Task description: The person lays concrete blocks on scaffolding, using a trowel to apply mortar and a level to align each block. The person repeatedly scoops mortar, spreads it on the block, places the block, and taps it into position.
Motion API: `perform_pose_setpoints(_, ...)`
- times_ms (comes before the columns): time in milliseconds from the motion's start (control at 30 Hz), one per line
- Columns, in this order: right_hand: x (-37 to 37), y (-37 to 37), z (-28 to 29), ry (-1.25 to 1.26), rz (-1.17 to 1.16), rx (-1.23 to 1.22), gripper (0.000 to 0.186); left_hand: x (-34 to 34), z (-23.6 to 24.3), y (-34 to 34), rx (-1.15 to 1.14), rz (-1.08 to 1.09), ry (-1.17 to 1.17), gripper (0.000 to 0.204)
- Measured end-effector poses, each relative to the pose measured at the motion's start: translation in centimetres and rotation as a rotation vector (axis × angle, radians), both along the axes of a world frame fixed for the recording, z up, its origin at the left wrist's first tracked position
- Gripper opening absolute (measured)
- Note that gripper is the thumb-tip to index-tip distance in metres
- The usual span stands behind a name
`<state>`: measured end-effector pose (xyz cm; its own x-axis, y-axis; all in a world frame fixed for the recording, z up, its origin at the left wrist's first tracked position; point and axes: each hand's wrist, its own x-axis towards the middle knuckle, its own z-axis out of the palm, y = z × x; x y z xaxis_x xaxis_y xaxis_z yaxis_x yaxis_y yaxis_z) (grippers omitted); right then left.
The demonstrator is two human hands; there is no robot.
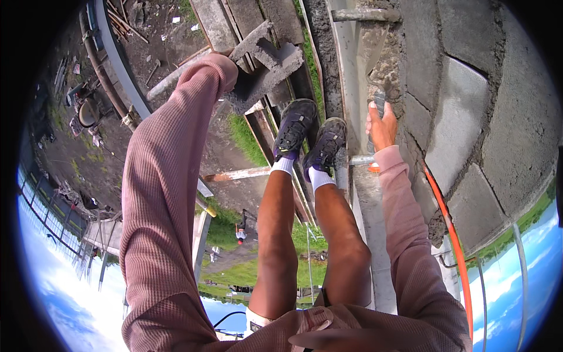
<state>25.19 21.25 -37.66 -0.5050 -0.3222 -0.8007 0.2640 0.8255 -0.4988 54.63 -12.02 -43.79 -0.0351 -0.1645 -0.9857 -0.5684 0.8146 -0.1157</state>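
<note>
1. While the right hand (382,124) curls snugly around the grip of a trowel (380,101), its thumb points up along the grip.
2. The trowel's thin blade sticks out ahead of that hand, over a rough, lumpy grey strip (388,73).
3. The left hand is hidden past the end of its pink sleeve (176,164), so I cannot tell how open it is or what it holds.
4. A rough grey piece (284,61) is just beside that sleeve's end.
5. Big grey slabs (460,105) are to the right of the right hand.
6. An orange strip (444,208) runs behind it, to the right.
7. Two dark shoes (293,129) are to its left.
</note>
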Motion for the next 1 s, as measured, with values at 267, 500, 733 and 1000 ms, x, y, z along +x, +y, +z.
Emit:
perform_pose_setpoints(267, 5.3, 3.7, 1.2, -0.185, -0.158, -0.139, 0.026, -2.0, -4.6, -3.9, -0.059, 0.036, 0.03, 0.031)
perform_pose_setpoints(500, 6.0, 3.7, -2.3, -0.035, 0.083, -0.199, 0.047, 0.1, -6.3, -6.1, 0.061, 0.156, 0.135, 0.032)
perform_pose_setpoints(733, 4.8, 1.5, -5.6, 0.132, 0.213, -0.463, 0.045, -1.9, -0.6, -1.6, -0.466, 0.883, 0.544, 0.063)
perform_pose_setpoints(1000, 3.4, -2.6, -12.1, 0.044, 0.131, -0.68, 0.038, -5.9, 3.5, -1.5, -0.546, 0.63, 0.376, 0.064)
